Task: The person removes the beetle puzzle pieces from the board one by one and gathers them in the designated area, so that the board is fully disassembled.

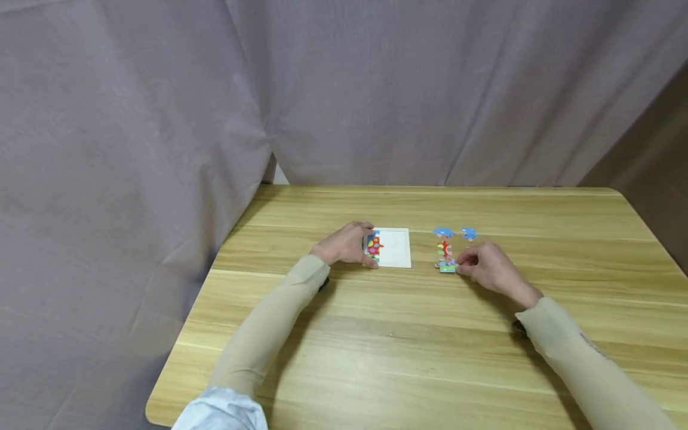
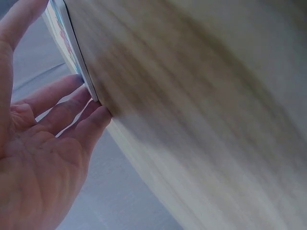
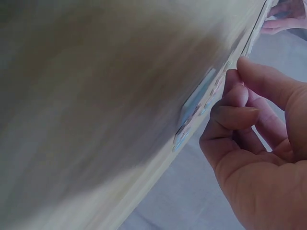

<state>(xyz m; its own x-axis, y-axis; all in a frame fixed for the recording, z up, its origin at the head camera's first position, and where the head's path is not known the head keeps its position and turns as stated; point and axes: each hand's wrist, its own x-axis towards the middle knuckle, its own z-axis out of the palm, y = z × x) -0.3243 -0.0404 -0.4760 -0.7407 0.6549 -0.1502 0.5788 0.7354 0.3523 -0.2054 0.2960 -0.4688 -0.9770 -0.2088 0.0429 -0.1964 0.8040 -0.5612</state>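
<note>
A square white puzzle tray [image 1: 395, 248] lies flat with a strip of red, dotted picture pieces [image 1: 374, 243] fitted along its left side. My left hand [image 1: 348, 243] grips the tray's left end, thumb at the near edge and fingers at the far edge; in the left wrist view, fingertips [image 2: 79, 80] meet its rim. To the right, my right hand [image 1: 486, 267] pinches at a green and blue puzzle piece [image 1: 447, 269] with thumb and forefinger. The fingers partly hide this spot. In the right wrist view the other fingers are curled under.
Loose jigsaw pieces lie right of the tray: a blue one [image 1: 443, 232], another blue one [image 1: 469, 233] and a red one [image 1: 445, 249]. The wooden table [image 1: 365, 346] reaches back to a grey curtain [image 1: 365, 89].
</note>
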